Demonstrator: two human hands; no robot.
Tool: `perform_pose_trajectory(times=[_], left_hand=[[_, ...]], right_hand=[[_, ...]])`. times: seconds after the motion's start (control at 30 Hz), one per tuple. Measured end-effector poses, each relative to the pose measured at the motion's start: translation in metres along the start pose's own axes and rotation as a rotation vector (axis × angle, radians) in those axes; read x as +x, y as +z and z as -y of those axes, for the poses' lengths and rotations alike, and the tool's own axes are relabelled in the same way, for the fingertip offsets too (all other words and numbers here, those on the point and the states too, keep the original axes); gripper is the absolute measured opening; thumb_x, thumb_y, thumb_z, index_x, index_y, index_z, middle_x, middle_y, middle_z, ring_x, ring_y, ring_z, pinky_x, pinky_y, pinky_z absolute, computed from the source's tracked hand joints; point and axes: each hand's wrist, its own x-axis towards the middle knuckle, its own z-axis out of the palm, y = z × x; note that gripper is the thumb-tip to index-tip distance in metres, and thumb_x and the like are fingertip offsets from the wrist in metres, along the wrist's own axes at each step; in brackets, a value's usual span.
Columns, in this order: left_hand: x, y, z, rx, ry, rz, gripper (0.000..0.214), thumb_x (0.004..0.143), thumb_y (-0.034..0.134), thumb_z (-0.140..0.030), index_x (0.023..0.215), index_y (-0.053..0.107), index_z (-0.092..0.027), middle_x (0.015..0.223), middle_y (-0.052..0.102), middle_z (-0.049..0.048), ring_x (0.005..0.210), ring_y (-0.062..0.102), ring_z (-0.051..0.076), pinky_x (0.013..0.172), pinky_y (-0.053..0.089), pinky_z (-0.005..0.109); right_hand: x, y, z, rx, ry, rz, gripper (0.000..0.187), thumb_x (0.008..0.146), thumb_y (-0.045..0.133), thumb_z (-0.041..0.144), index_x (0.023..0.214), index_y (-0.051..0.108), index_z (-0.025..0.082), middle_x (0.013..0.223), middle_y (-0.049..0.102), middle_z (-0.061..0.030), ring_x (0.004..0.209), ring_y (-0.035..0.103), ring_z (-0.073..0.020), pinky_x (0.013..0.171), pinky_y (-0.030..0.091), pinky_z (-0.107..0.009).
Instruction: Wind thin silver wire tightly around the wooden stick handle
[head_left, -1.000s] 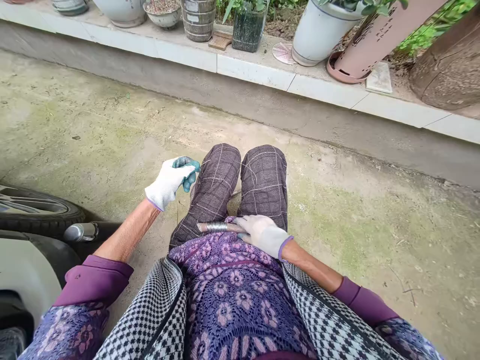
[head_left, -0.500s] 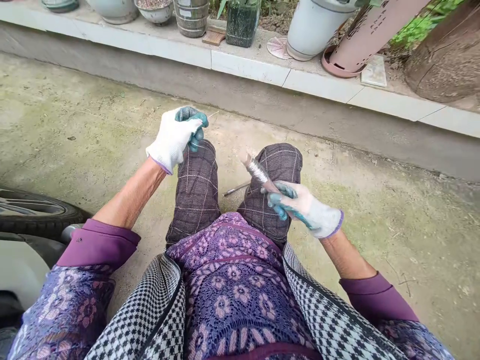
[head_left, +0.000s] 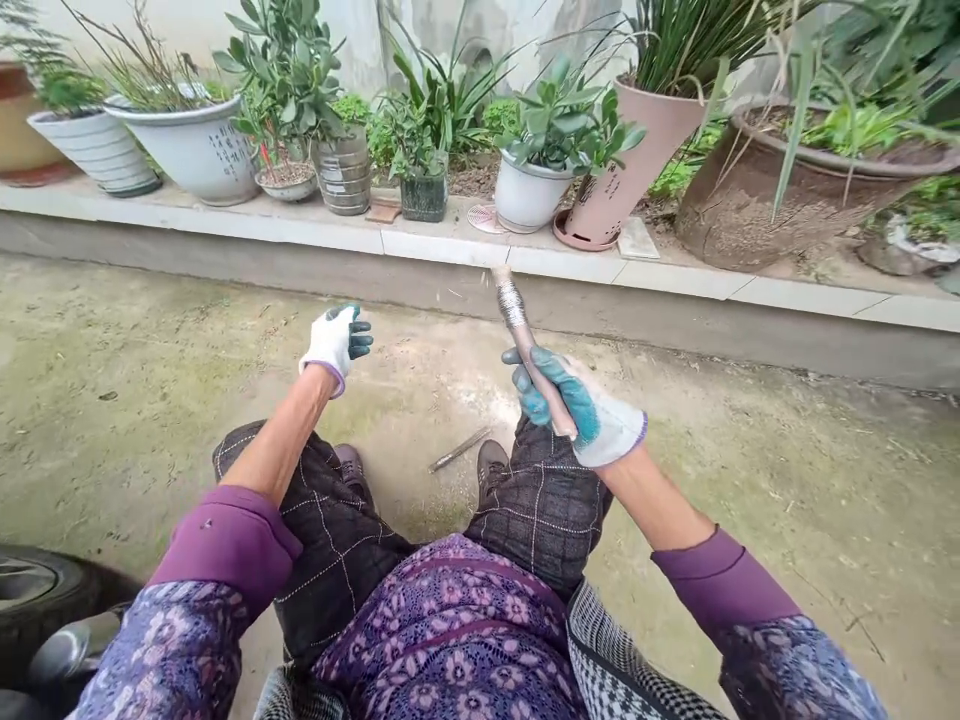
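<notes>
In front of me on the left, my left hand (head_left: pixel 339 340), in a white glove with teal-coated fingers, is held in the air with its fingers apart and nothing visible in it. My right hand (head_left: pixel 566 400), gloved the same way, is wrapped round a wooden handle wound with wire (head_left: pixel 527 350), which tilts upward. Shiny wire circles its upper part, and its pale tip is blurred. Small light bits (head_left: pixel 450 294) hang in the air between the hands. Below, on the ground between my feet, lies a thin dark rod (head_left: pixel 459 450).
Pale dust (head_left: pixel 487 395) is scattered on the concrete ground (head_left: pixel 187 350). A low tiled ledge (head_left: pixel 315 228) runs across ahead, bearing several potted plants, including a white pot (head_left: pixel 529 195) and a pink pot (head_left: pixel 626 160). A vehicle wheel (head_left: pixel 52 600) stands at my lower left.
My left hand has let go of a thin pale strand and opened its fingers. The wire-wound handle now points more upright in my right hand. My view has tilted up and my knees have spread.
</notes>
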Motion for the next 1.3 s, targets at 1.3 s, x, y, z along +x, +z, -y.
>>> perform_pose_trajectory(times=[1.3], left_hand=[[-0.031, 0.007, -0.019, 0.170, -0.355, 1.046, 0.042, 0.078, 0.074, -0.039, 0.112, 0.068, -0.017, 0.063, 0.048, -0.0031, 0.044, 0.037, 0.007, 0.039, 0.030, 0.020]], right_hand=[[0.152, 0.047, 0.010, -0.584, -0.300, 0.355, 0.024, 0.081, 0.063, 0.021, 0.102, 0.076, 0.020, 0.110, 0.074, -0.0061, 0.111, 0.066, -0.0240, 0.096, 0.053, -0.040]])
